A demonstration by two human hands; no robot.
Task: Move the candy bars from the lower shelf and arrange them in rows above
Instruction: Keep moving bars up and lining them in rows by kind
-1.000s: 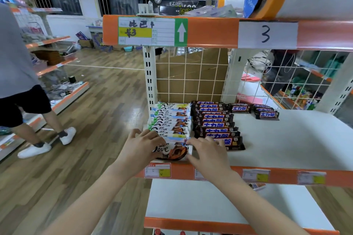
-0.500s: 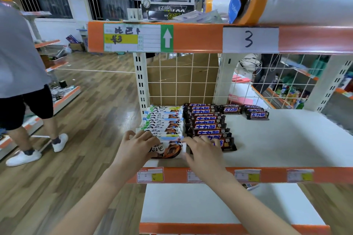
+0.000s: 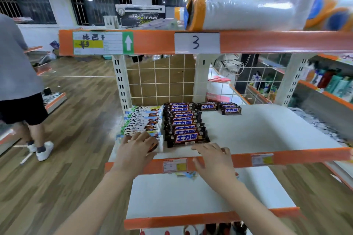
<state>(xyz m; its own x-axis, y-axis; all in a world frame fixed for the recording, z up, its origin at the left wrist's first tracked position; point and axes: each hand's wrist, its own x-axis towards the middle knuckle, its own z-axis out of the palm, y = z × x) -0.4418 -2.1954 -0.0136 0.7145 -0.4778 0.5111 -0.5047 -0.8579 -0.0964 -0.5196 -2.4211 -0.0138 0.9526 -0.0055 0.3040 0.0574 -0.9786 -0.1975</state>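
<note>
- Your right hand [image 3: 214, 160] has slid back off the dark bars [image 3: 184, 124] to the shelf's orange edge [image 3: 298, 156], fingers spread, holding nothing.
- Your left hand [image 3: 136, 149] rests flat on the front white bar [image 3: 159, 144].
- Both rows lie on the middle shelf.

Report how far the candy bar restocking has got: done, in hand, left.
Done: a row of white-wrapped candy bars and a row of dark brown bars with blue lettering lie on the white middle shelf, plus a few brown bars behind.
In hand: the left hand rests on the front white bar; the right hand hovers open.
Left: small wrappers show on the lower shelf.
</note>
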